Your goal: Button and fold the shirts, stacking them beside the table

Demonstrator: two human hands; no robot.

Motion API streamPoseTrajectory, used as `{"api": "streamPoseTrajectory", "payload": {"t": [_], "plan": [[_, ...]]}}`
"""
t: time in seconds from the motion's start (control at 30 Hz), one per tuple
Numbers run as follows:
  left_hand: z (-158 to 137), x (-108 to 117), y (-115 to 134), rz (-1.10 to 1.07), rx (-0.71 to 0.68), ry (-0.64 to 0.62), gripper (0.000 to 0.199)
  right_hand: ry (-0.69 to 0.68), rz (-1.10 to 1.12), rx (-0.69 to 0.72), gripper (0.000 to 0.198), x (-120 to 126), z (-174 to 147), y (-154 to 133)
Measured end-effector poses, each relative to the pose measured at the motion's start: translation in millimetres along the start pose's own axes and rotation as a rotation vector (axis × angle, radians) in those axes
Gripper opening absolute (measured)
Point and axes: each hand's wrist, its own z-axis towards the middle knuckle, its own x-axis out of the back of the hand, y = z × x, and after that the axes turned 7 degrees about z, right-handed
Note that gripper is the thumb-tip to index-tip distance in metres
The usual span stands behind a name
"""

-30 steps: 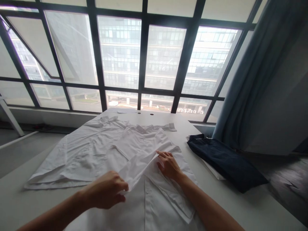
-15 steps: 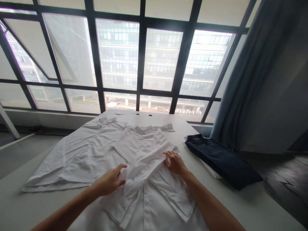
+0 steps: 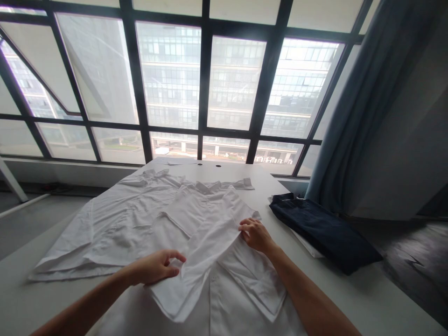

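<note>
A white buttoned shirt [image 3: 206,214] lies on the table in front of me, its sleeves folded down across the front. My right hand [image 3: 258,237] has its fingers closed on the fabric along the shirt's right side. At the left, my left hand [image 3: 159,267] rests over a folded sleeve [image 3: 178,296], thumb and index finger apart; its other fingers are mostly hidden. The shirt's lower part runs out of view toward me.
Another white garment [image 3: 115,224], wrinkled, is spread on the left of the table [image 3: 241,170]. Folded dark navy clothing [image 3: 322,231] lies on the right over something white. Beyond are a large window [image 3: 234,84] and a grey-blue curtain [image 3: 360,126].
My left hand has moved slightly down and toward me, and the sleeve under it now lies smoother and flatter. The right hand has barely shifted and stays on the fabric.
</note>
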Motion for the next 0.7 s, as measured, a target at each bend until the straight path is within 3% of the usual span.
{"api": "streamPoseTrajectory", "payload": {"t": [0.1,0.13,0.17,0.27,0.33,0.4,0.47,0.6,0.7], "plan": [[-4.9,12.1,6.8,0.144,0.009,-0.123,0.056,-0.021,0.082,0.072,0.028,1.5,-1.6,-6.2],[-5.2,15.9,13.1,0.206,0.004,-0.108,0.049,-0.020,0.118,0.083,0.027,1.0,-1.8,-9.8],[-4.0,18.6,21.0,0.284,-0.013,-0.041,0.041,-0.015,0.149,0.091,0.026,-0.2,-1.6,-14.0],[12.1,15.7,48.7,0.520,-0.154,0.327,0.032,0.028,0.198,0.111,0.021,-7.1,-0.1,-27.5],[33.6,5.7,62.9,0.585,-0.329,0.435,0.027,0.029,0.215,0.129,0.027,-13.0,0.6,-34.1],[60.3,-5.5,68.9,0.624,-0.501,0.369,0.032,-0.029,0.243,0.146,0.041,-17.3,-0.2,-36.7],[86.4,-12.7,66.6,0.670,-0.585,0.263,0.047,-0.109,0.270,0.146,0.050,-18.3,-2.3,-35.2],[117.2,-12.6,51.3,0.699,-0.583,0.108,0.070,-0.201,0.281,0.085,0.047,-14.0,-1.9,-24.6],[120.6,-10.1,43.2,0.671,-0.581,0.088,0.079,-0.156,0.263,0.023,0.043,-17.0,13.6,-13.5]]}}
